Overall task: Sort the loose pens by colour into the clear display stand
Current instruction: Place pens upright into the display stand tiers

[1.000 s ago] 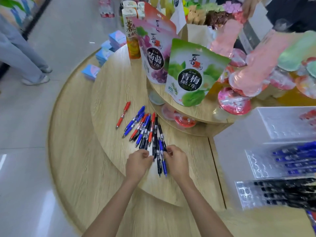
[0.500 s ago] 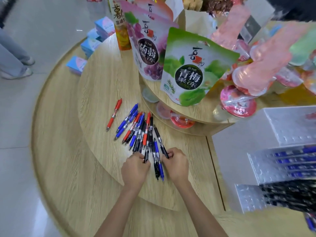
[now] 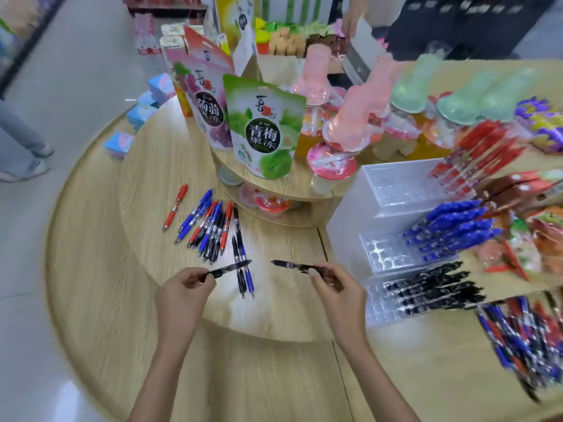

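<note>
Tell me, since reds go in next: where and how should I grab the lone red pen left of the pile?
Probably mid-barrel, pinched from above across its width. The red pen lies flat and diagonal on the wooden tier, apart from the pile, both sides free.

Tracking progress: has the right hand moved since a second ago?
Yes. The right hand, holding a black pen, has moved right, off the loose pen pile toward the clear display stand.

Forearms reach forward; the left grip (image 3: pixel 182 292) pinches a black pen (image 3: pixel 231 267), the right grip (image 3: pixel 338 292) a second pen (image 3: pixel 289 265).
</note>
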